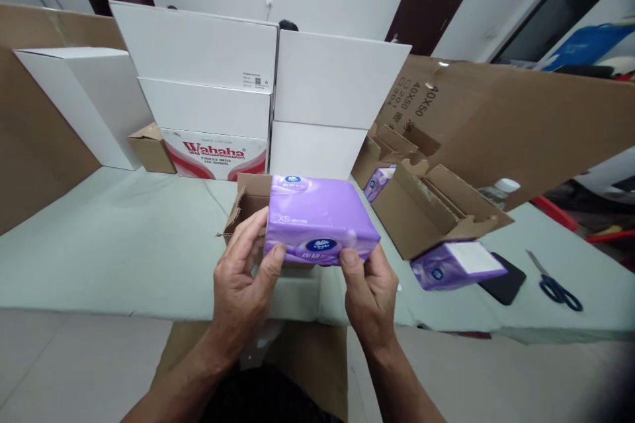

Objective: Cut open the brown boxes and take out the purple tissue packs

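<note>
A purple pack of tissues [317, 211] with a blue oval label is held up between my two hands, its long side toward me. My left hand [248, 271] grips the left end, thumb on the front face. On the right end, my right hand [370, 287] has its thumb on the front and its other fingers behind or under the pack. Directly behind the pack stands an open cardboard box [248, 201] on the green-covered table [124, 238]; the pack hides most of it, so its contents cannot be made out.
To the right are an open cardboard box [417, 211], another tissue pack [454, 268], a black phone-like slab [503, 281], scissors [555, 287] and a clear bottle [499, 192]. White boxes [218, 152] line the back, with a small brown box [153, 149]. Tall cardboard sheets [520, 119] flank the table.
</note>
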The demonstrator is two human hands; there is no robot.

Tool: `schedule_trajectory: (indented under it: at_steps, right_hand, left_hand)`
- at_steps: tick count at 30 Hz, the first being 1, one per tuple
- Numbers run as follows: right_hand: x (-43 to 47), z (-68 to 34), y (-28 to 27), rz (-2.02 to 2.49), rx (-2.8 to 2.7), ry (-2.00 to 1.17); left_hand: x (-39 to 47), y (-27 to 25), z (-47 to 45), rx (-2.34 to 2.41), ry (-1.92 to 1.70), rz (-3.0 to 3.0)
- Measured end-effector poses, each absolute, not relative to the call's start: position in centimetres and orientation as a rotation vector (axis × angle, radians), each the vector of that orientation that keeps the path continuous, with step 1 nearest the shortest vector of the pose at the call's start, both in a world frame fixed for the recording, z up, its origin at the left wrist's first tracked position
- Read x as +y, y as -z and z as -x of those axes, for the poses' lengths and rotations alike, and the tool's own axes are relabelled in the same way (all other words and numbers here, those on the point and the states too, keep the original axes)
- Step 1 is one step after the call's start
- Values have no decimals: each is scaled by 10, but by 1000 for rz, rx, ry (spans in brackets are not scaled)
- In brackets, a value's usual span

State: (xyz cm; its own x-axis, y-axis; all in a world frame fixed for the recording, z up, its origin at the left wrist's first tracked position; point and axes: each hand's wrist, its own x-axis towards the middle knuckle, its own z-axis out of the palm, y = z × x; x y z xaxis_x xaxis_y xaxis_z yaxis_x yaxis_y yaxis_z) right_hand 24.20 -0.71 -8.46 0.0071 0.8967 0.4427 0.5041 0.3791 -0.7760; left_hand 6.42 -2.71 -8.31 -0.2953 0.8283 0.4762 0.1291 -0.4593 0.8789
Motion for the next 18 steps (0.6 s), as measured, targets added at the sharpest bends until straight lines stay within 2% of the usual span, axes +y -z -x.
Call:
schedule_trajectory:
  at_steps: [7,18]
  right_hand:
    - [-17,-234,88,1317,-1339,-512]
    - [-14,-229,93,1157,-1318,-429]
  left_hand:
    - [-26,82,-73,1236,-1827,-1527]
    - [-30,80,-72,1233,-1875,-1501]
